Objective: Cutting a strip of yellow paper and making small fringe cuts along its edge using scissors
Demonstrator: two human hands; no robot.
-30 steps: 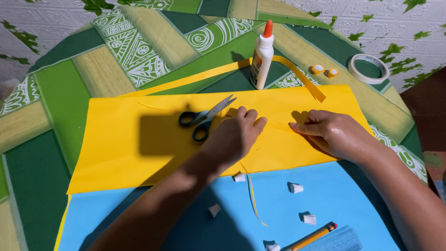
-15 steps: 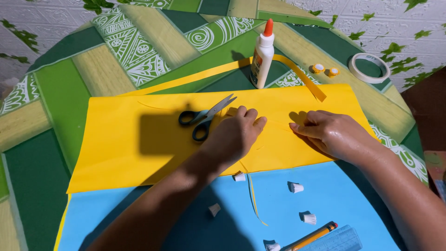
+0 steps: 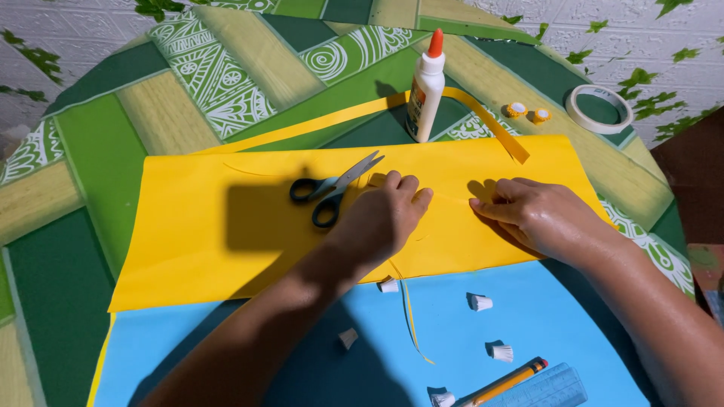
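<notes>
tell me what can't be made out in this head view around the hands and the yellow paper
- Yellow paper under the left hand: the hand hides it.
- Right hand fingertips: whether they pinch the paper or only press it is unclear.
- Pencil and clear ruler: cut off by the bottom edge.
- Glue bottle label: too small to read.

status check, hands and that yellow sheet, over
Left hand and right hand flat on yellow sheet, gripping nothing. Scissors beside left hand.
</notes>
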